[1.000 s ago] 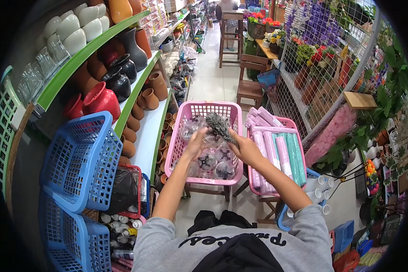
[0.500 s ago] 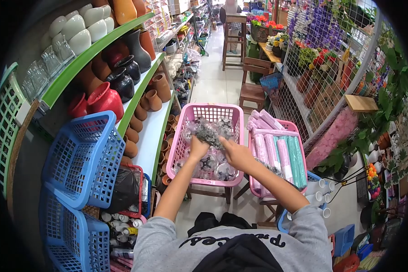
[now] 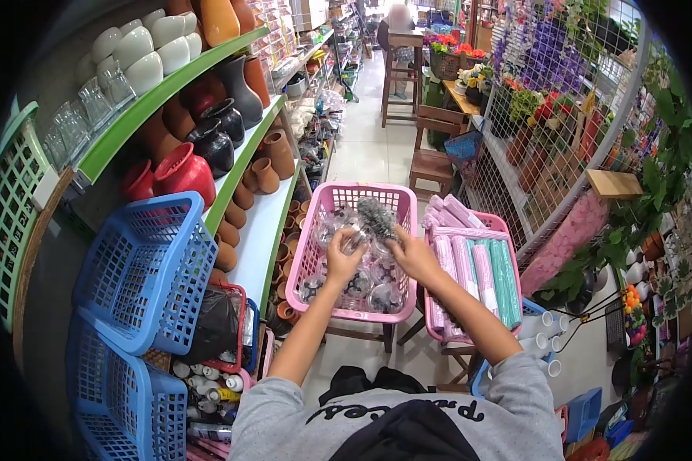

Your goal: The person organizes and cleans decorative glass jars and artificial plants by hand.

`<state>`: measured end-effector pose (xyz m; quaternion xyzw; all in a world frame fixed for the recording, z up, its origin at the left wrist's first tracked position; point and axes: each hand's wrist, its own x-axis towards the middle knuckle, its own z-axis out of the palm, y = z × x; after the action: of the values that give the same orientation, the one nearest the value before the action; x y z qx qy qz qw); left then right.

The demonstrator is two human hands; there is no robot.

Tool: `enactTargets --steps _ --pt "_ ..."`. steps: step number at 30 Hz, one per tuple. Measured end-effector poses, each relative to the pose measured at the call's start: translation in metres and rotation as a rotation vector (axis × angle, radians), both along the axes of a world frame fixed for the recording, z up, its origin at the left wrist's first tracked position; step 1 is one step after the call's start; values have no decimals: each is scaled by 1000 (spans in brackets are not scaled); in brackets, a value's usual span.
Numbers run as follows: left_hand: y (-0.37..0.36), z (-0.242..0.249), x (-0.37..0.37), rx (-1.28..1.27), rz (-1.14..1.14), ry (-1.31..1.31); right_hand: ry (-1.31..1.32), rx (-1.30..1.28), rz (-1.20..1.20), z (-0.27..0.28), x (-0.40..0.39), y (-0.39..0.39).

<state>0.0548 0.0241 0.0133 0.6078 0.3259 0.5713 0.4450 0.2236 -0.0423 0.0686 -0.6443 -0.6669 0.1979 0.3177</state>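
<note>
Right hand (image 3: pixel 414 256) holds one fuzzy grey bundle (image 3: pixel 375 217).

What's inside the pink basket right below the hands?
Inside the pink basket lie clear, rounded pieces, several with dark markings. The left hand, right hand and grey bushy bundle cover some of the contents; whatever lies beneath the pieces, I can't see.

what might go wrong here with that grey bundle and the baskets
The right hand seems to hold the bushy grey bundle only near one end, so it could slip or shed bits onto the clear packages below.

The right forearm crosses over the neighbouring basket, so a careless move might knock its piled rolled packs.

The basket of clear packages stands on a raised wooden support, so a hard push might shift it.
</note>
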Motion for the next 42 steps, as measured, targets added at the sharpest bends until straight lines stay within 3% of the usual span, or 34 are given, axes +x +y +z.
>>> enactTargets --steps 3,4,6,9,11,13,14,18,20,23,24,25,27,29,31,33,35,36,37,39,40,42 --pt "2 -5 2 4 -22 -127 192 110 7 -12 5 5" --pt "5 -7 0 5 -20 -128 169 126 64 -9 2 1" --pt "12 -10 -7 -83 -196 108 55 94 157 -4 -4 -3" --pt "7 1 -7 -83 -135 231 -134 50 123 25 -19 -19" --pt "3 1 -6 -91 -105 227 -130 97 87 11 -12 -10" --pt "1 -6 -3 -78 -195 -156 59 86 -15 7 -1 -1" --pt "1 -8 -4 -54 -210 -159 168 213 27 -20 8 13" --pt "-4 10 -7 -97 -231 -222 168 331 53 -20 6 11" --pt "0 22 -15 -208 -338 475 109 -65 167 5 -4 -4" --pt "3 21 -16 -147 -223 542 65 132 111 -13 -6 -1" --pt "22 -11 -16 -16 -319 341 108 62 36 -14 -3 0" --pt "18 -10 -15 -16 -320 341 108 63 34 -21 3 5" --pt "12 -9 -12 -116 -363 -263 270 63 -47 -30 17 14" --pt "13 -12 -13 -159 -415 -289 349 -27 15 -32 24 16" --pt "8 -4 -9 20 -304 58 472 -4 38 -23 21 13" --pt "8 9 -11 -30 -275 110 439 50 50 -26 18 13" --pt "12 22 -15 -172 -289 797 89 101 167 -11 4 -1" --pt "7 27 -13 -61 -217 816 -86 82 151 5 -6 -10" --pt "8 18 -12 -61 -216 817 -85 83 151 14 -9 -14" --pt "6 4 -11 84 -174 327 -90 18 -1 24 -12 -15" --pt "1 4 -8 43 -191 186 -33 140 -47 13 -7 -8" --pt "-4 9 -7 75 -134 254 5 100 -42 12 -1 -9"
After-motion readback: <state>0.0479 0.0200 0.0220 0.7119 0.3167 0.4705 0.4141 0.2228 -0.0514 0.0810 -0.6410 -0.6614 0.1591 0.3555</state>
